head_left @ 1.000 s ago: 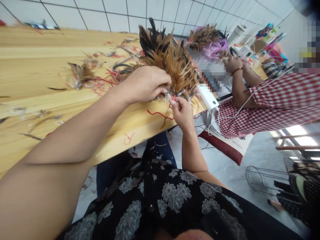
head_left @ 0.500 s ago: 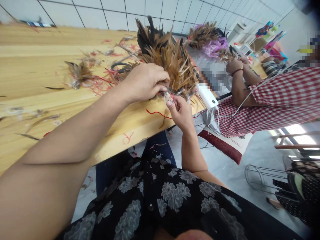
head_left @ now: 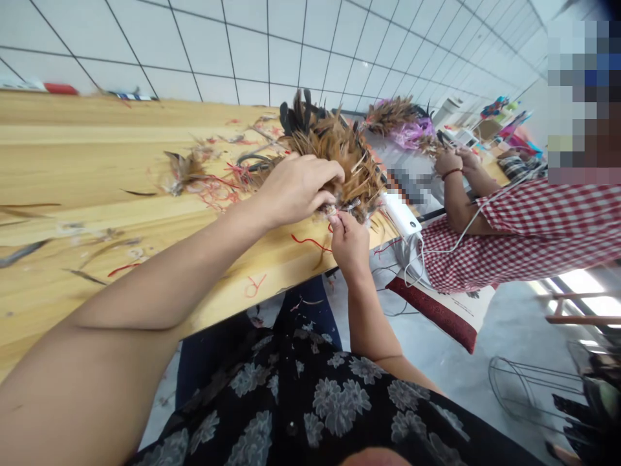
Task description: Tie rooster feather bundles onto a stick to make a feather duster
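Brown and black feathers (head_left: 347, 145) form a bushy pile at the table's edge in front of me. My left hand (head_left: 303, 186) reaches in from the left, its fingers curled and pinched together at the feathers' near side; what lies between them is hidden. Just below it, my right hand (head_left: 350, 243) is closed, thumb and forefinger pinching the pale, reddish tied end (head_left: 330, 211) of a feather bundle. The fingertips of both hands are close together there. A red thread (head_left: 310, 242) lies on the wood beside my right hand.
Loose feathers (head_left: 182, 171) and tangled red threads (head_left: 218, 194) litter the wooden table (head_left: 233, 259). A white power bank (head_left: 402, 213) with cables sits at the right edge. Beyond it, a co-worker's hands (head_left: 451, 162) work near purple material (head_left: 412, 133). A cushion (head_left: 436, 310) lies below.
The view has tilted up, so the table and feathers sit lower in the picture and more wall shows. My hands stay together at the bundle's tied end, with only slight finger movement.
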Demonstrator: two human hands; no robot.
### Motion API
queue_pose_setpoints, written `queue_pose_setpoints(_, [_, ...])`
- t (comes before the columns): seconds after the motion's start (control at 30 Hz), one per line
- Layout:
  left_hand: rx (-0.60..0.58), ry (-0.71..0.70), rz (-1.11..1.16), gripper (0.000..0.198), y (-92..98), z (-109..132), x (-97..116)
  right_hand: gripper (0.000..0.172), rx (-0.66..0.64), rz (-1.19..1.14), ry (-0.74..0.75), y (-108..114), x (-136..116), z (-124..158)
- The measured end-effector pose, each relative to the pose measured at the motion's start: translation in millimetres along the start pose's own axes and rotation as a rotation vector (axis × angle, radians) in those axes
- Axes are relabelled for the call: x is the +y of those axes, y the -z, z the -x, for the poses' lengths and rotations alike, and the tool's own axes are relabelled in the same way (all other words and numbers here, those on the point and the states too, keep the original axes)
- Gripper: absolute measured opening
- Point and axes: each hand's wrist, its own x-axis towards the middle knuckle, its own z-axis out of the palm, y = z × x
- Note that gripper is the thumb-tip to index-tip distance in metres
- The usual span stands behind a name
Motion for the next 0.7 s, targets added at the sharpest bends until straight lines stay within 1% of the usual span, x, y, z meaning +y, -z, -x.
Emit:
queue_pose_setpoints(0.07, [0.068,0.028,-0.005,0.025,1.5,-0.2,-0.2,0.033,0.011,0.041,-0.017,-0.6,-0.8,0.5])
queue_pose_setpoints(0.17, [0.141,0.063,-0.020,0.023,7.6,-0.2,-8.0,0.035,0.027,0.045,-0.037,0.1,-0.5,0.5])
queue_pose_setpoints(0.23, [0.195,0.076,-0.029,0.022,14.6,0.7,-14.9,0.036,0.056,0.031,-0.044,0.9,1.1,0.3])
queue_pose_setpoints(0.3, [0.276,0.099,-0.035,0.025,23.6,2.3,-18.4,0.036,0.082,0.019,-0.052,1.3,3.1,0.2])
queue_pose_setpoints(0.37, [0.366,0.122,-0.044,0.028,33.1,3.7,-15.5,0.036,0.105,0.024,-0.058,1.5,4.6,0.1])
queue_pose_setpoints(0.4, [0.389,0.125,-0.051,0.030,37.2,4.1,-11.5,0.036,0.117,0.033,-0.059,1.3,4.9,0.0])
queue_pose_setpoints(0.43, [0.388,0.117,-0.059,0.032,40.4,4.2,-6.4,0.037,0.131,0.044,-0.061,1.1,4.8,0.0])
queue_pose_setpoints(0.47, [0.362,0.099,-0.068,0.033,42.2,3.9,-0.8,0.037,0.144,0.057,-0.064,0.7,4.3,-0.1])
queue_pose_setpoints(0.53, [0.255,0.039,-0.073,0.034,41.3,2.2,9.2,0.037,0.162,0.078,-0.067,-0.6,2.6,-0.1])
queue_pose_setpoints(0.63, [0.093,-0.049,-0.034,0.031,30.5,-1.6,14.7,0.036,0.174,0.090,-0.055,-2.6,-0.2,0.2])
queue_pose_setpoints(0.7, [0.044,-0.068,-0.002,0.027,21.9,-3.4,11.9,0.036,0.183,0.073,-0.042,-3.0,-0.9,0.4])
